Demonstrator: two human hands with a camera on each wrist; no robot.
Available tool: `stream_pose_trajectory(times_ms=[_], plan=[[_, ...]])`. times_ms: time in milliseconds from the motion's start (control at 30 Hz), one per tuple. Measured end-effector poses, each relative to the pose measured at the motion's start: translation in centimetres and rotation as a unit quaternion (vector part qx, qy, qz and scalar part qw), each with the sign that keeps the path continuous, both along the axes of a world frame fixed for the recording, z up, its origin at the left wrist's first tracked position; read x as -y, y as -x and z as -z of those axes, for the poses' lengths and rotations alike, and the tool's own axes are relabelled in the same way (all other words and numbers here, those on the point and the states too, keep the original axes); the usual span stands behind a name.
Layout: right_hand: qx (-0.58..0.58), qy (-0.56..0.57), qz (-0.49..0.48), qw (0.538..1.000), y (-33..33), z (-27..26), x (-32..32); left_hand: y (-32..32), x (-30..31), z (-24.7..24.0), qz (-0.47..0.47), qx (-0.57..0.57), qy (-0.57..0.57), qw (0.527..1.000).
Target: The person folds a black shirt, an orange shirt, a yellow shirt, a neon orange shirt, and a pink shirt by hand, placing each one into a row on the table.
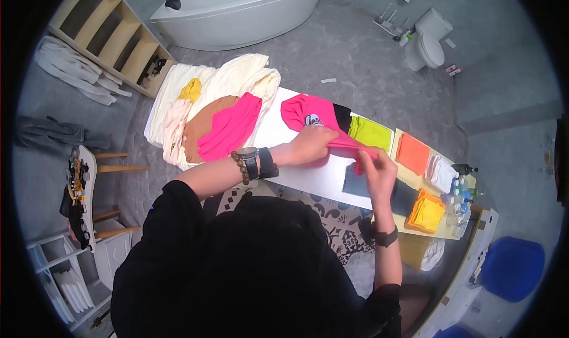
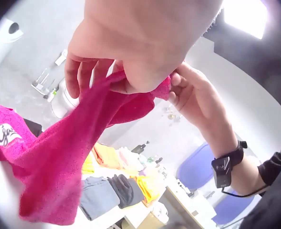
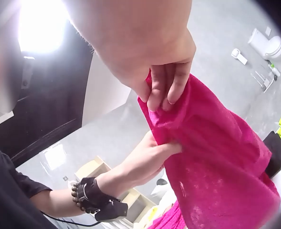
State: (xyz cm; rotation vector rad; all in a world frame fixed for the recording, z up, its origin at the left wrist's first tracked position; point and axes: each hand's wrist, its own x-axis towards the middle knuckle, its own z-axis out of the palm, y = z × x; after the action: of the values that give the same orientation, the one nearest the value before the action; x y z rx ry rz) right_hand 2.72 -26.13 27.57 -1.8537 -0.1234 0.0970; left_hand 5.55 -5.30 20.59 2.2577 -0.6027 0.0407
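A bright pink shirt (image 1: 305, 110) with a dark and white lettered print lies partly on the white table (image 1: 290, 175). The rest of it is lifted toward the person and stretched between both hands. The left hand (image 1: 314, 145) pinches the raised cloth between thumb and fingers. To its right, the right hand (image 1: 379, 172) pinches the edge of the same cloth with thumb and fingertips. In the left wrist view a loose flap of the shirt (image 2: 59, 191) hangs below the left hand. The right wrist view shows the cloth (image 3: 216, 157) draping from the right fingers (image 3: 178, 81).
Beside the shirt lie black cloth (image 1: 342, 116) and lime-green cloth (image 1: 370, 133). Folded orange (image 1: 413, 153), grey (image 1: 357, 181) and yellow (image 1: 427, 212) cloths and several bottles (image 1: 459, 202) are on the right. At left are a pink cloth (image 1: 231, 127), a brown one (image 1: 198, 127) and cream fabric (image 1: 237, 77).
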Motion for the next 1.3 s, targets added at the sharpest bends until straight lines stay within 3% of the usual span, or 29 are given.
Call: stream_pose_trajectory(times_ms=[133, 200, 333, 400, 500, 600, 800, 867, 900, 1000, 1067, 1167, 1300], plan=[[0.028, 0.031, 0.049, 0.998, -0.1, 0.0, 1.9, -1.4, -3.1, 0.8, 0.005, 0.106, -0.106, 0.989], [0.129, 0.167, 0.053, 0.976, 0.0, 0.3, 3.2, -1.2, -4.5, 0.5, -0.018, 0.154, -0.152, 0.976], [0.190, 0.267, 0.126, 0.936, -0.3, 2.6, 7.7, -1.4, -5.9, 1.2, -0.043, 0.250, -0.185, 0.949], [0.189, 0.249, 0.167, 0.935, -0.4, 2.7, 9.5, -0.9, -6.0, 0.3, -0.028, 0.270, -0.250, 0.929], [0.182, 0.185, 0.217, 0.941, -0.6, 4.0, 11.7, 0.2, -5.0, -0.5, -0.011, 0.283, -0.246, 0.927], [0.122, 0.209, 0.224, 0.944, -0.5, 4.6, 12.6, 1.1, -4.2, -2.6, 0.017, 0.281, -0.257, 0.925], [0.241, 0.300, 0.205, 0.900, -0.5, 4.6, 11.4, 1.1, -4.2, -3.1, 0.017, 0.293, -0.265, 0.919], [0.185, 0.271, 0.131, 0.935, -0.3, 5.7, 13.5, 1.1, -4.4, -3.3, 0.020, 0.274, -0.276, 0.921], [0.046, 0.110, 0.161, 0.980, -0.2, 6.1, 14.0, 0.9, -4.7, -3.4, 0.021, 0.276, -0.274, 0.921], [0.082, 0.197, 0.104, 0.972, 0.6, 5.2, 13.2, -1.8, -6.5, -4.0, -0.046, 0.266, -0.267, 0.925], [0.121, 0.119, 0.096, 0.981, 0.2, 4.4, 11.6, -4.2, -8.6, -5.9, -0.062, 0.258, -0.256, 0.929], [0.143, 0.109, 0.085, 0.980, -1.3, 1.7, 9.9, -7.0, -10.8, -9.2, -0.076, 0.217, -0.252, 0.940], [0.182, 0.279, -0.015, 0.943, -5.4, -2.1, 11.0, -10.1, -12.6, -13.1, -0.097, 0.194, -0.140, 0.966]])
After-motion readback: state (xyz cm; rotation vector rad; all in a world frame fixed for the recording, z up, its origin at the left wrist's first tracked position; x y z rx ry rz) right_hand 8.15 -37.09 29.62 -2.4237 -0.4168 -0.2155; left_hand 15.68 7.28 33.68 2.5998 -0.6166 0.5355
